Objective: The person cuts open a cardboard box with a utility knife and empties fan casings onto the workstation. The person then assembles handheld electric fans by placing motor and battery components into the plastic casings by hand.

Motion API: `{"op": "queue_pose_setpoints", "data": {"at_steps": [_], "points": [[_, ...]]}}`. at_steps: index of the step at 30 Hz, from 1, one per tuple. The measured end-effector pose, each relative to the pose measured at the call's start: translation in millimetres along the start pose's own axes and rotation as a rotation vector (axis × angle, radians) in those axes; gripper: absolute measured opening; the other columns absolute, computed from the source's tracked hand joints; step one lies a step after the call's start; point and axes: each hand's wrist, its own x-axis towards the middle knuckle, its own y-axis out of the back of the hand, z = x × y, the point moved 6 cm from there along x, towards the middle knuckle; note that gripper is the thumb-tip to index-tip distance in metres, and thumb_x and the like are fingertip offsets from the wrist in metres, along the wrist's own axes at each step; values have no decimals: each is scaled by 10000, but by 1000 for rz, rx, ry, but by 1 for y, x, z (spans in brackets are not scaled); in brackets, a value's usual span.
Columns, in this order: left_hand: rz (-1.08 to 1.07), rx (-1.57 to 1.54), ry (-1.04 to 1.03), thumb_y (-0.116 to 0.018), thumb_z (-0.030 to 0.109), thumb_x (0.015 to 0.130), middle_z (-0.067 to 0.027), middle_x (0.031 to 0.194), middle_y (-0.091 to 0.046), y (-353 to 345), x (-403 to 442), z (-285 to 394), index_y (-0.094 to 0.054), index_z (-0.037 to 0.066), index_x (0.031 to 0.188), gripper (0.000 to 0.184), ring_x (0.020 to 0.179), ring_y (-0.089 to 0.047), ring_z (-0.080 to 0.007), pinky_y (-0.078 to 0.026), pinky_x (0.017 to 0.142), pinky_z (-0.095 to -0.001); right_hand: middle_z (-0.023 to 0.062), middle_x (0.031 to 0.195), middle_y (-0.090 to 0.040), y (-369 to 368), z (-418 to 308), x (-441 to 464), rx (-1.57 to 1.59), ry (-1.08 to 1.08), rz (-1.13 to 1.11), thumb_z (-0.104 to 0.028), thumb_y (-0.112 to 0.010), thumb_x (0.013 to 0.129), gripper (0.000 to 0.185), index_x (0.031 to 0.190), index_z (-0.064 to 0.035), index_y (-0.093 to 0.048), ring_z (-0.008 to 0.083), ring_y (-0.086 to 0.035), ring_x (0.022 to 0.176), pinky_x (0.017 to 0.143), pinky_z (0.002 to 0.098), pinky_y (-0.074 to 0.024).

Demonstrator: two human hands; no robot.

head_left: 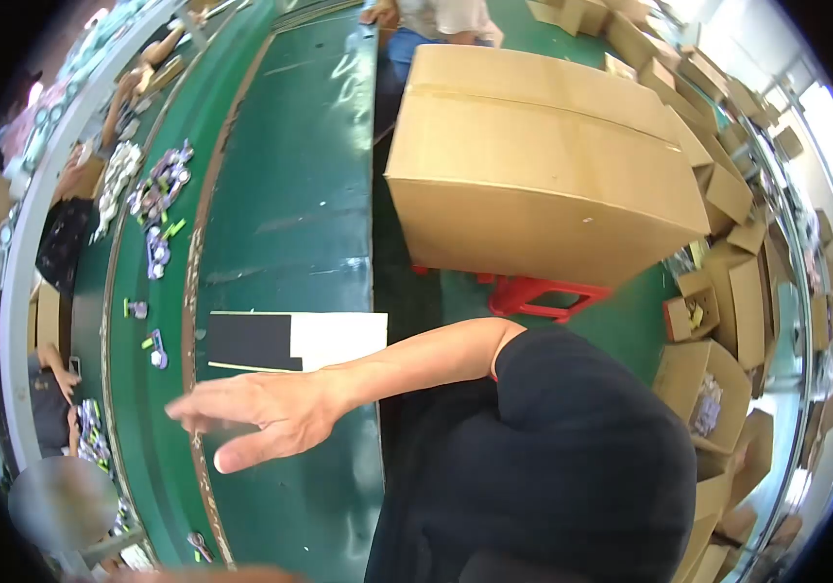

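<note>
My right hand [266,413] reaches over the green work surface toward the belt edge, palm down. Its fingers are stretched out and slightly blurred, the thumb is apart, and nothing is in it. Just beside its wrist lies a flat sheet [343,335], part white and part black. Beyond the fingertips, small purple-and-white pieces with lime-green parts [156,350] lie on the green belt. A blurred strip of skin, apparently my left hand [203,575], shows at the bottom edge; its fingers cannot be made out. A small dark-and-pale piece [200,546] lies near it.
A large closed carton [543,165] stands on a red stool [547,296] beside the work surface. More purple pieces [162,185] are heaped farther along the belt. Other people sit across a grey metal rail [33,243]. Open cartons [703,389] line the right side.
</note>
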Motion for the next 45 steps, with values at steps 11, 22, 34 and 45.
{"op": "queue_pose_setpoints", "data": {"at_steps": [11,22,34,45], "points": [[-718,-1383,674,-743,-31,966,-131,1238,-661,-227,-274,265,-549,-24,1441,513,1140,-670,-215,-543,1017,-357,116,1232,-695,214,-69,-142,190,-201,908,-390,-460,1156,441,1339,-22,-620,199,-663,1170,1057,365,-518],[-959,-869,222,-760,61,917,-275,1472,-377,-280,-325,266,-310,-56,1593,820,1324,-490,-394,-418,1145,-470,114,1088,-646,488,-70,-181,-1138,-932,253,-203,-568,1041,299,1282,-41,-640,240,-637,1006,871,369,-534],[-924,-615,-59,-680,221,951,-275,1363,-527,-329,-369,306,-524,-70,1417,571,1337,-465,-466,-362,1134,-558,117,1109,-628,475,-27,-113,-2469,-141,-357,-210,-669,872,241,1070,-73,-676,281,-570,1109,913,393,-445],[-985,-615,-6,-650,205,947,-306,1423,-504,-329,-370,309,-550,-97,1386,542,1405,-409,-490,-310,1174,-593,125,1043,-647,477,-6,-123,-2548,-442,-458,-230,-645,885,256,1088,-77,-674,273,-587,1053,845,402,-445]]}}
